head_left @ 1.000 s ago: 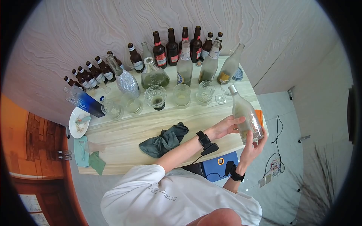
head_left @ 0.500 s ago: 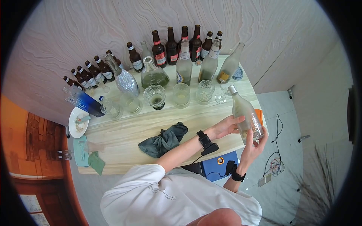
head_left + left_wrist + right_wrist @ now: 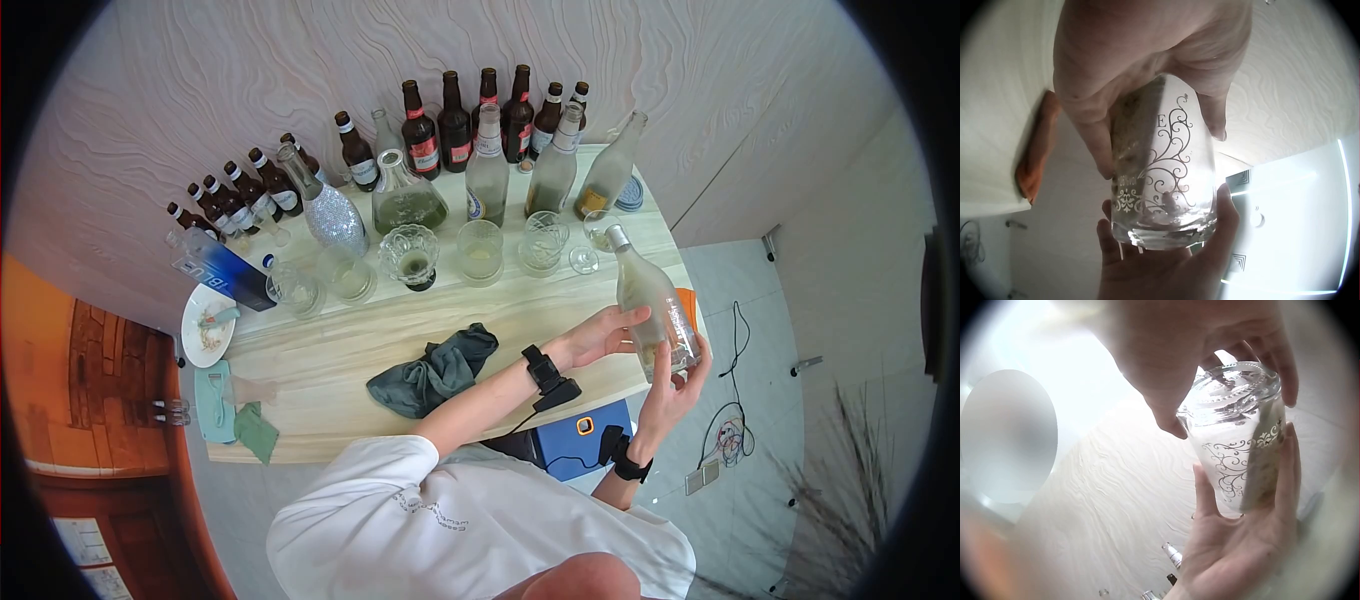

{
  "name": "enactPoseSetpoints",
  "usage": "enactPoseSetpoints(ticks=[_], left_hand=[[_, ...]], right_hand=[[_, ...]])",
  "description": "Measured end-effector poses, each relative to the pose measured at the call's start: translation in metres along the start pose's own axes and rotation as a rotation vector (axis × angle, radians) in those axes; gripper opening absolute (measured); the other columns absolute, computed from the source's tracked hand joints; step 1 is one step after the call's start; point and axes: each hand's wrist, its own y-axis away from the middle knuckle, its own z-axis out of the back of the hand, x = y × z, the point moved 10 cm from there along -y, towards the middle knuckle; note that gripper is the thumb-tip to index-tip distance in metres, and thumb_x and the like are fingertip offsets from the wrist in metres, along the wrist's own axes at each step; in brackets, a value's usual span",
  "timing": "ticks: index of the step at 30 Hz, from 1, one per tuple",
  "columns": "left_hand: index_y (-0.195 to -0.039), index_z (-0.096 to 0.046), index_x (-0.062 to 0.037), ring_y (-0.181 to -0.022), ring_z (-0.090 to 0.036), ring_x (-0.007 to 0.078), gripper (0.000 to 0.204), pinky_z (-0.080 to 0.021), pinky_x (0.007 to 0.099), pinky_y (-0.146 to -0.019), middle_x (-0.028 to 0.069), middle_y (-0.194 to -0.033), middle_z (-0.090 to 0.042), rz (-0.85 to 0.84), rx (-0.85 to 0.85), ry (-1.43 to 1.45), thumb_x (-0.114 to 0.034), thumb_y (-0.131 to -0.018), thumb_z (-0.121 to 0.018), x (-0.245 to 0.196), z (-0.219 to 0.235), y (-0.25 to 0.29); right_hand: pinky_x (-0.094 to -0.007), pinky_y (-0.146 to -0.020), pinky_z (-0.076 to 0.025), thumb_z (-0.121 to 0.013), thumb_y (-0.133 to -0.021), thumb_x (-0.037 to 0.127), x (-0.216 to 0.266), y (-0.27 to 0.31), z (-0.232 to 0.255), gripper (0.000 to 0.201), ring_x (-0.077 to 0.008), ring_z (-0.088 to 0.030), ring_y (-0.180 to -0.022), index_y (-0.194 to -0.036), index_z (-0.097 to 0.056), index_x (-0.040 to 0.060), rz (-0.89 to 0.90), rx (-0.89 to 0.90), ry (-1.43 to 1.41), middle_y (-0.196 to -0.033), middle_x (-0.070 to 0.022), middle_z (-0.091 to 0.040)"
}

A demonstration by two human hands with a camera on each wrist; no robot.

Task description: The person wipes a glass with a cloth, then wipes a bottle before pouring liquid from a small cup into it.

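Observation:
Over the right end of the table, both hands hold a clear glass bottle (image 3: pixel 648 292), its neck toward the row of glasses. White scroll decoration shows on the bottle (image 3: pixel 1169 156) in the left wrist view. My left hand (image 3: pixel 598 338) grips the body, thumb and fingers on opposite sides. The right hand (image 3: pixel 675 392) holds the base end with curled fingers; in the right wrist view, this hand (image 3: pixel 1210 350) spans the thick glass base. A stemmed glass (image 3: pixel 585 260) stands just beyond the bottle's neck. Something orange (image 3: pixel 687 308) lies partly hidden behind the bottle.
Drinking glasses (image 3: pixel 480 252) line the table's middle, with brown beer bottles (image 3: pixel 455 125), tall clear bottles (image 3: pixel 487 180) and a glittery bottle (image 3: pixel 335 215) behind. A dark cloth (image 3: pixel 435 370) lies near the front. At left are a white plate (image 3: pixel 205 340) and a blue bottle (image 3: pixel 225 272).

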Motion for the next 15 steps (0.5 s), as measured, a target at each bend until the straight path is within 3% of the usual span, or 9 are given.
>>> enactPoseSetpoints(ticks=[6, 12, 15], left_hand=[[-0.157, -0.047, -0.0068, -0.138, -0.061, 0.0189, 0.081, -0.048, 0.0426, -0.118, 0.0093, -0.151, -0.062, 0.001, -0.006, -0.037, -0.06, -0.101, -0.071, 0.0, 0.005, -0.001], [-0.156, -0.05, -0.007, -0.137, -0.061, 0.017, 0.077, -0.049, 0.0414, -0.117, 0.0078, -0.148, -0.063, 0.021, -0.047, -0.179, -0.057, -0.102, -0.071, -0.017, 0.007, 0.002], [-0.154, -0.054, -0.0085, -0.136, -0.061, 0.0166, 0.071, -0.049, 0.0395, -0.115, 0.0068, -0.146, -0.064, 0.016, -0.104, -0.248, -0.052, -0.101, -0.073, -0.027, 0.01, 0.005]], right_hand=[[-0.0284, -0.082, -0.054, -0.078, -0.101, 0.024, -0.002, 0.001, -0.002, 0.051, -0.0164, -0.065, -0.109, -0.145, -0.058, 0.0047, -0.01, 0.012, -0.007, -0.128, -0.0104, -0.065], [-0.0331, -0.087, -0.059, -0.083, -0.097, 0.025, -0.023, 0.007, -0.009, 0.062, -0.0212, -0.063, -0.122, -0.148, -0.053, 0.0051, -0.105, 0.049, -0.126, -0.141, -0.0126, -0.06], [-0.0352, -0.094, -0.058, -0.085, -0.095, 0.019, -0.039, 0.01, -0.017, 0.068, -0.0222, -0.061, -0.126, -0.15, -0.049, 0.0046, -0.127, 0.096, -0.206, -0.143, -0.0126, -0.058]])
